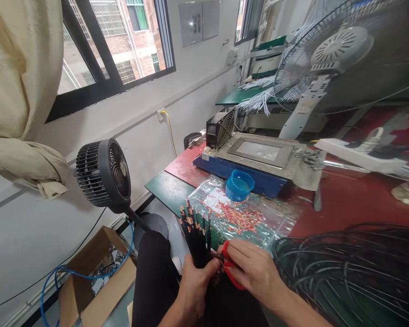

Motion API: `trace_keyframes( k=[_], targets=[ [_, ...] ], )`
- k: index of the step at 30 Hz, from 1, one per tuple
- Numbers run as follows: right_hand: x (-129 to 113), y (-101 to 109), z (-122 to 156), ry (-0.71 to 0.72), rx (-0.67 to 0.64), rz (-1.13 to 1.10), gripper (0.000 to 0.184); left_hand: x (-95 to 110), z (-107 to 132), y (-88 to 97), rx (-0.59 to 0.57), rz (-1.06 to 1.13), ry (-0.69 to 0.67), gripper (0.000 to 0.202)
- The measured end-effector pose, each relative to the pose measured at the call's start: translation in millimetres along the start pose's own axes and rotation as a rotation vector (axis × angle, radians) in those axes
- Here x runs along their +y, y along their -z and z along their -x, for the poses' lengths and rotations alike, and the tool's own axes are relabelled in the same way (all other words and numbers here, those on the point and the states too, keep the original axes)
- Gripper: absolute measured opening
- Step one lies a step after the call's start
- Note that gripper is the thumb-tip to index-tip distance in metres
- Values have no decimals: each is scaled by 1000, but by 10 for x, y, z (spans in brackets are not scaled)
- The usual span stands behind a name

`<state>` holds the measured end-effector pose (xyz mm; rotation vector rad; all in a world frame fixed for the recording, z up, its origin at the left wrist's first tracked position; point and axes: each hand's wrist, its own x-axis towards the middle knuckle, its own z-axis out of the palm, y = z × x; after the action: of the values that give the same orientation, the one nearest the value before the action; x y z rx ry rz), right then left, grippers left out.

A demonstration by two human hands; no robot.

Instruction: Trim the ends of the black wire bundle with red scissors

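My left hand (pixel 195 284) is wrapped round an upright bundle of black cables (pixel 197 243). Short red, yellow and pale wire ends stick out at the top of the bundle. In my right hand (pixel 254 268) is a pair of red-handled scissors (pixel 229 265), with fingers through the loops. The blades point left and meet the bundle near my left thumb; whether they are open or closed is hidden. Just beyond the hands, many tiny red and yellow wire offcuts (pixel 240 217) lie on a clear plastic bag (pixel 211 188).
A blue plastic ring-shaped container (pixel 239 185) stands on the bag, before a blue-sided solder-pot-like machine (pixel 238 169). Coiled black cables (pixel 347 268) fill the right side. A black fan (pixel 104 175) stands left, above a cardboard box (pixel 98 281). A large white fan (pixel 337 50) is at upper right.
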<state>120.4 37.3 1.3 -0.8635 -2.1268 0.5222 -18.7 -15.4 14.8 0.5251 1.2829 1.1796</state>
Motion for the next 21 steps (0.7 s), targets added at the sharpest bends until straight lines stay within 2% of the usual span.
trace_keyframes(
  k=[1,4,6,8,13,21],
  targets=[
    [4,3,-7,-19,13,2,26,0,-1,1,-2,8,9,27],
    [19,59,-66,-238,-4,-117,27,-4,-14,10,23,85,44,26],
    [32,110,-112,-353,-71,-203,26,-2,-24,17,56,138,58,25],
    [40,142,-137,-399,-163,-265,28,7,-28,21,59,164,52,23],
    [-3,133,-127,-354,-285,-342,34,26,-16,11,20,137,42,20],
    [67,78,-61,-113,-229,-147,41,-25,-38,56,-19,100,85,23]
  ],
)
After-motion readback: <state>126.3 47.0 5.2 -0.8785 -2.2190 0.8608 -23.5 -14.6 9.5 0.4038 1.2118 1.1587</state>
